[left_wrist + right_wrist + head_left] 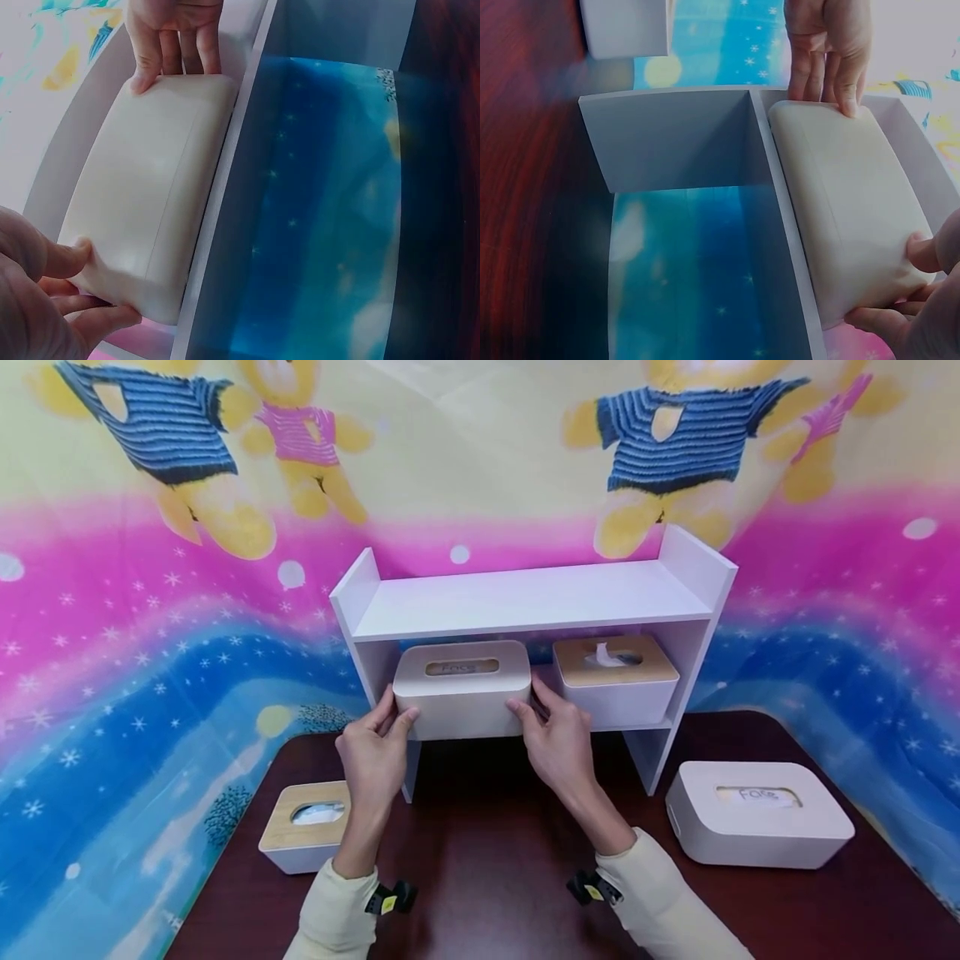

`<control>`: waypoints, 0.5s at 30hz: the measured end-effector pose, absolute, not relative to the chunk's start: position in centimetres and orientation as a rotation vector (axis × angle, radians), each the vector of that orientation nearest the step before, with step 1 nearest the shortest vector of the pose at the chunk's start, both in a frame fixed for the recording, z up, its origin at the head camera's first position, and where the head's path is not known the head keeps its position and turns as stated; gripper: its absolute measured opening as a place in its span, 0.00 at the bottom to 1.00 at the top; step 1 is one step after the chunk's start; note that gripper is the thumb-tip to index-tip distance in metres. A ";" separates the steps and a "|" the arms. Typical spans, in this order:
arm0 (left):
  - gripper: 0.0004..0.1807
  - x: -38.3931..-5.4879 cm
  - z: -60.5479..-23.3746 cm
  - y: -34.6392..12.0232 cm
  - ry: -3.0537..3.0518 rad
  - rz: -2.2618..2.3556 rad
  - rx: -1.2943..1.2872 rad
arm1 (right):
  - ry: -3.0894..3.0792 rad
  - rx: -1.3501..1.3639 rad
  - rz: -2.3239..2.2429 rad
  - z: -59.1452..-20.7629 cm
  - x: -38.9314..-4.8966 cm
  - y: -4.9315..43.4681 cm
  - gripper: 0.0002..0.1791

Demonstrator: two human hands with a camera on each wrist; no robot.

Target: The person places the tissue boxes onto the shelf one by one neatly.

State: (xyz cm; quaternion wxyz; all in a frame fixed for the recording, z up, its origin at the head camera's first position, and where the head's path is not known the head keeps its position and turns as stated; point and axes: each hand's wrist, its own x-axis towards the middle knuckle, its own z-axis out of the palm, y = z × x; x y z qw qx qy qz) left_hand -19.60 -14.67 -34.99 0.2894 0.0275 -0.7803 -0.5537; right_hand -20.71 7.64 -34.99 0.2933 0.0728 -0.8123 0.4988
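A cream tissue box [465, 714] with a slot in its lid is at the left part of the white shelf's lower board. My left hand [375, 752] grips its left end, thumb on the front face. At the other end my right hand [558, 739] holds it the same way, with the fingers partly behind the box. Both wrist views show the box [142, 180] from its front, between the two hands, along the shelf board [791, 247]. To its right on the same board stands a white tissue box with a wooden lid [618, 697].
The white two-level shelf [525, 602] stands on a dark red-brown table [487, 877]. A small wooden-lidded tissue box [300, 839] sits at the left of the table, and a larger cream tissue box [757, 831] at the right. A printed bear cloth [465, 460] hangs behind.
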 end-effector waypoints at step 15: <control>0.30 -20.2 -35.2 -14.5 -2.072 -1.453 0.060 | -2.185 0.185 1.345 -35.0 -21.1 7.7 0.31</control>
